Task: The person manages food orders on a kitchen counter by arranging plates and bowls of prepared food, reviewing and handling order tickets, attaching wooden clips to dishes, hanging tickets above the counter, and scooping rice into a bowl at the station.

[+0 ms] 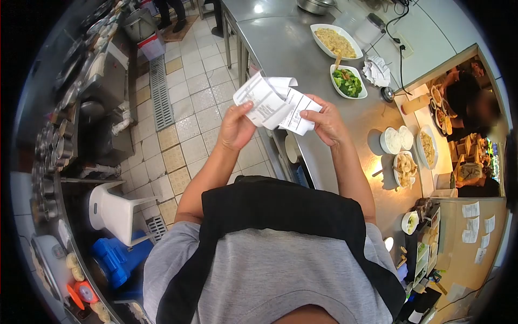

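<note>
Printed paper receipts (264, 102) are in my left hand (237, 125), the thumb pressed on their front. Another printed slip (298, 112) is pinched in my right hand (327, 123), its thumb on the lower right edge. The papers overlap between the two hands, and some curl at the top. Both hands are in front of my chest, near the edge of the steel counter (280, 32). To their right on the counter stand a dish of broccoli (347, 82) and a dish of fried rice (337, 43).
Crumpled paper (376, 71) and a call bell (387, 94) lie by the wall. Rice bowls (390, 141) and a bowl of food (404, 168) stand near the serving window, where people are visible. A white stool (110, 210) and blue container (120, 259) occupy the left floor.
</note>
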Motion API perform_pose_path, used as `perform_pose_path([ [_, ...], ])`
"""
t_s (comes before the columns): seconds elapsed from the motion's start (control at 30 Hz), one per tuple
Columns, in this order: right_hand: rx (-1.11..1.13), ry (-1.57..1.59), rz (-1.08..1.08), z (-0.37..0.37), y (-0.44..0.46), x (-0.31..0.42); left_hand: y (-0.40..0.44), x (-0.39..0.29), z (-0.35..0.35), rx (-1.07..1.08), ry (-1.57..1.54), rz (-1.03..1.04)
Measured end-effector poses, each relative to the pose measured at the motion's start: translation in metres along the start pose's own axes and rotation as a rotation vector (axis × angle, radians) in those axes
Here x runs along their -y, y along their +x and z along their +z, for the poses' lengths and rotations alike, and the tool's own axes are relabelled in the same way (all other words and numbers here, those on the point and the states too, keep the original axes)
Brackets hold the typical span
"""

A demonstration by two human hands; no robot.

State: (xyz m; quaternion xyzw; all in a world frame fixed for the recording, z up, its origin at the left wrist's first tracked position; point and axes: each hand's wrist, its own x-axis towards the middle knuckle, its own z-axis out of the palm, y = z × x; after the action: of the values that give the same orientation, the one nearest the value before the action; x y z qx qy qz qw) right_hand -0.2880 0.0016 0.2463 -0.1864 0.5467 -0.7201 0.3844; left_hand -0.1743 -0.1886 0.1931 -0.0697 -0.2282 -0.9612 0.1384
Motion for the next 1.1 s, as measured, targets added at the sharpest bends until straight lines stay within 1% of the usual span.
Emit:
perform_pose_path([
  [0.2,0.021,-0.091,-0.07,-0.001,-0.018,0.007,0.009,-0.015,0.001,-0.094,-0.002,0.034],
  [0.3,-0.011,-0.162,-0.136,-0.009,-0.019,0.003,0.007,-0.021,0.003,-0.237,-0.055,0.175],
  [0.33,-0.031,-0.185,-0.164,-0.012,-0.02,0.001,0.002,-0.023,0.001,-0.258,-0.074,0.176],
  [0.43,-0.12,-0.215,-0.286,-0.024,-0.017,-0.009,-0.023,-0.013,0.001,-0.182,-0.048,0.061],
  [0.47,-0.128,-0.191,-0.294,-0.026,-0.017,-0.012,-0.031,-0.003,0.001,-0.194,-0.018,-0.021],
  [0.57,-0.13,-0.152,-0.295,-0.026,-0.019,-0.021,-0.045,0.033,0.008,-0.15,-0.033,-0.129],
  [0.67,-0.12,-0.159,-0.253,-0.026,-0.027,-0.028,-0.044,0.051,0.018,-0.097,0.086,-0.119],
  [0.77,0.006,-0.259,-0.274,-0.042,-0.041,-0.031,-0.04,0.058,0.023,0.009,0.386,-0.142],
  [0.8,-0.033,-0.246,-0.208,-0.047,-0.048,-0.031,-0.039,0.061,0.026,0.02,0.509,-0.166],
  [0.87,-0.07,-0.255,-0.274,-0.059,-0.058,-0.037,-0.038,0.066,0.036,0.051,0.755,-0.213],
  [1.0,-0.054,-0.29,-0.354,-0.065,-0.087,-0.028,-0.039,0.089,0.051,0.192,0.919,-0.176],
  [1.1,-0.199,-0.014,-0.299,-0.063,-0.1,-0.033,-0.042,0.105,0.06,0.232,0.947,-0.108],
])
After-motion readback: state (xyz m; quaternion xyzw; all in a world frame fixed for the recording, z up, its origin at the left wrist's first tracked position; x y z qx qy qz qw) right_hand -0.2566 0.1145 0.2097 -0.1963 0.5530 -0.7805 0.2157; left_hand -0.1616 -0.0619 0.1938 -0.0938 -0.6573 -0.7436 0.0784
